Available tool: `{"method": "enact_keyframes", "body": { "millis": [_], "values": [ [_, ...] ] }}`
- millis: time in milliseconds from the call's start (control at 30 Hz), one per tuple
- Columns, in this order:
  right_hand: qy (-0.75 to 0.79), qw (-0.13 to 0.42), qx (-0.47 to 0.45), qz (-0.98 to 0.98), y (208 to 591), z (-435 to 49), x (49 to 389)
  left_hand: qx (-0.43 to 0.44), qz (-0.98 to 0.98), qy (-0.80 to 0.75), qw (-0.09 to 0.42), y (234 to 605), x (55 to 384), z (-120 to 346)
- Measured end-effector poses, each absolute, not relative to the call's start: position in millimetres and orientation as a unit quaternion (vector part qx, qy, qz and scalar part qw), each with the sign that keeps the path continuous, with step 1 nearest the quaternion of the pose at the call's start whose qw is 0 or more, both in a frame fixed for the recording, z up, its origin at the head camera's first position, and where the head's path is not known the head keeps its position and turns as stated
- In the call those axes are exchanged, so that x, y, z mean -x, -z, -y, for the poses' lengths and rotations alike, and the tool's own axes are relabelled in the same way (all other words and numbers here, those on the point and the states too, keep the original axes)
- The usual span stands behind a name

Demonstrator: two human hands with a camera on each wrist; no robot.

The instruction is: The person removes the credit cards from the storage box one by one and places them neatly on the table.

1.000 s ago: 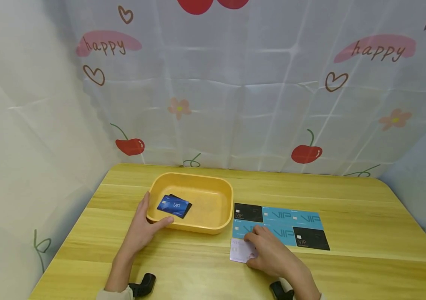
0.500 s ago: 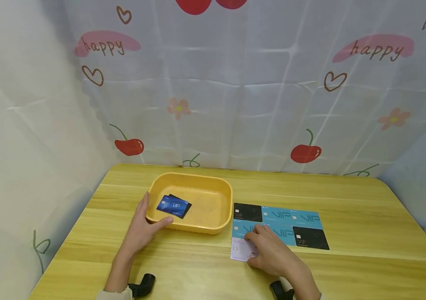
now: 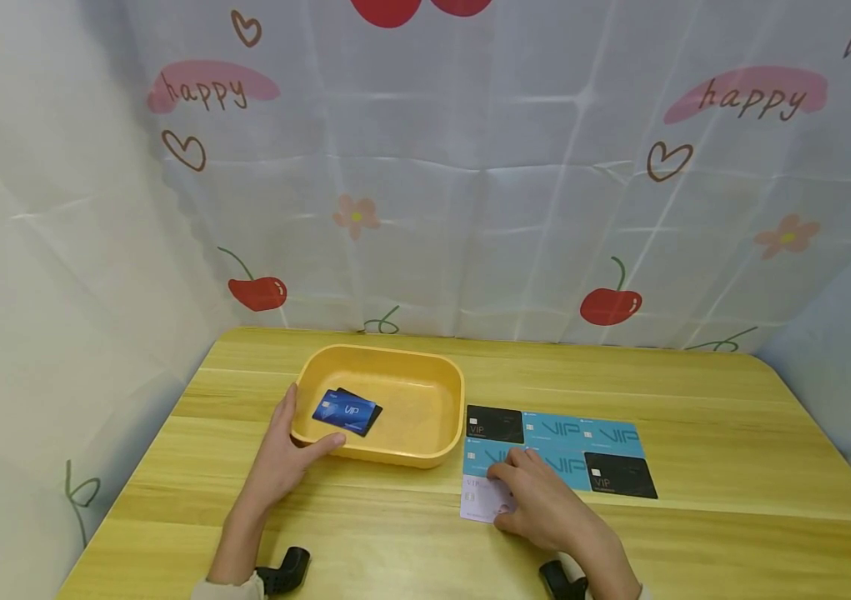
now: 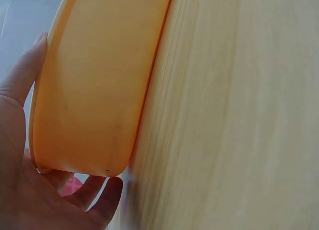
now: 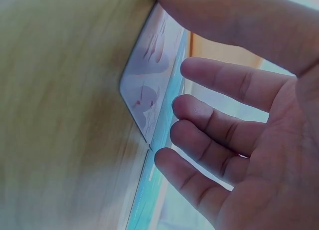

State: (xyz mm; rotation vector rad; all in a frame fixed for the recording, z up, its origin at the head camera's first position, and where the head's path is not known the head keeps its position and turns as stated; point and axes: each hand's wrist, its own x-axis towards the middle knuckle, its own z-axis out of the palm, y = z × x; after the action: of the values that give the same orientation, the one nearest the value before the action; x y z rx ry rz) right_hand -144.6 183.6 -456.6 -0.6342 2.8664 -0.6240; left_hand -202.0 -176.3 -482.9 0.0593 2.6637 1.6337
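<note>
My left hand [image 3: 282,458] grips the near left corner of a yellow plastic basin [image 3: 395,457], thumb over the rim and fingers round the end wall [image 4: 84,90]. Inside lie a blue VIP card [image 3: 342,410] and a dark card partly under it. To the right, my right hand [image 3: 541,504] holds a pale lilac VIP card [image 3: 478,500] flat on the table, thumb at its near edge and fingertips at its far edge. The hand covers its right end. The lilac card [image 5: 147,75] lines up directly below a teal card [image 3: 474,457], edge against edge.
Two rows of cards lie beside the basin: a black card [image 3: 495,425] at the top left, several teal cards [image 3: 608,437], and another black card [image 3: 620,477] at the lower right. A patterned curtain [image 3: 470,250] hangs behind the wooden table [image 3: 395,533].
The lilac card has slid slightly up and straightened against the teal card above it, with my right hand on it. My left hand and the basin stay as they were.
</note>
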Motion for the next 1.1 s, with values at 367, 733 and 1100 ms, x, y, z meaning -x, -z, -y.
{"method": "enact_keyframes", "body": {
  "millis": [367,733,1100],
  "values": [
    [0.203,0.069,0.193,-0.958,457.1,-184.8,146.3,-0.018,-0.854,-0.521,0.009,482.9,202.3,176.8],
    [0.205,0.077,0.196,-0.956,454.4,-185.4,147.0,-0.019,-0.853,-0.521,0.007,482.5,202.6,177.1],
    [0.210,0.084,0.193,-0.955,454.8,-185.8,147.7,-0.023,-0.853,-0.521,0.006,484.2,202.5,177.4]
  ]
}}
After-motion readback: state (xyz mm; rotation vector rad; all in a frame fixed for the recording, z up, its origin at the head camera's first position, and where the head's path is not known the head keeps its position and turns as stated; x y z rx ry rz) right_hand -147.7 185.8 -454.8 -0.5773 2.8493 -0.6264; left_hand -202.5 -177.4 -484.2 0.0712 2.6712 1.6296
